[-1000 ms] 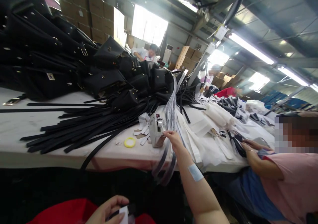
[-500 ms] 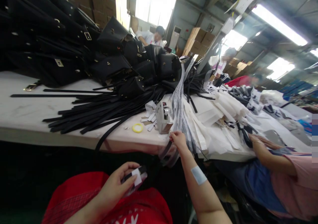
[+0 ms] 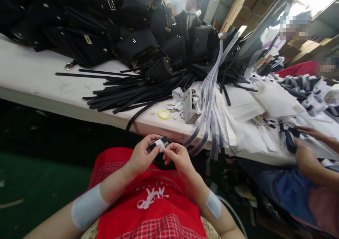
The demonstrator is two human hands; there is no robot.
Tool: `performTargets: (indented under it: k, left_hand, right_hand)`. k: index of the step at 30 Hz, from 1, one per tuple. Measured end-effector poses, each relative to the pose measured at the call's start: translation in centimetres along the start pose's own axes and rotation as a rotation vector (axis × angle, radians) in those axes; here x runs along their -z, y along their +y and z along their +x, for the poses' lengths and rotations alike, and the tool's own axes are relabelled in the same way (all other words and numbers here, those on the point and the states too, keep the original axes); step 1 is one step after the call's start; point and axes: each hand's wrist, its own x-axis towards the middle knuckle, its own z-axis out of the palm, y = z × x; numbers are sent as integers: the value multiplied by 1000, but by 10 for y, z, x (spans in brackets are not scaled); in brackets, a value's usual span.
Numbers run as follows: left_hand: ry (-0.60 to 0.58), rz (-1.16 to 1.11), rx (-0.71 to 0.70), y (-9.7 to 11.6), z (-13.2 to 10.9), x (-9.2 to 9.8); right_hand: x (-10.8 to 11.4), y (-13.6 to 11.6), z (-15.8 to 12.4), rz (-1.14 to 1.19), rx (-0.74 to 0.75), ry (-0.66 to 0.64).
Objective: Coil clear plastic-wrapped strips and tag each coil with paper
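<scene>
My left hand [image 3: 144,152] is closed on a small black bundle [image 3: 166,140] with a white band [image 3: 160,143] round it, held above my red apron. Thumb and fingers of my right hand [image 3: 178,156] are pinched at the bundle's right end; whatever lies between those fingertips is too small to make out. Beyond my hands, on the table, stands a grey-white tape dispenser [image 3: 191,106], with a yellow ring [image 3: 163,114] to its left. Long translucent strips [image 3: 212,101] hang over the table edge to the right of the dispenser.
Black bags [image 3: 143,37] are piled at the back left, with black straps [image 3: 127,94] spread before them. White sheets [image 3: 242,101] lie to the right. At the right edge a co-worker's hands [image 3: 304,143] touch a dark item; other people are behind the table.
My right hand has come back from the strips beside the dispenser to the bundle. My left hand has lifted the bundle higher. The view has tilted down and swung left.
</scene>
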Motion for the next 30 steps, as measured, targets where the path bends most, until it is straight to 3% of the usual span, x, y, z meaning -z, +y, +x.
performTargets:
  k: [9,16,21,24,30]
  left_hand:
    - [26,-9,28,-4,-8,2]
    - [62,-252,179,3,-10,-6]
    - [131,-295,180,5,-11,-5]
    - [156,-221,127,1,-9,-5]
    - [296,139,-56,3,-5,1]
  right_hand:
    - [-8,8,3,-24,-43,71]
    - [-13,16,1,-1,-10,88]
    - [-16,22,2,0,8,88]
    - [-16,23,3,-6,9,72]
    - [-18,13,5,57,-85,-6]
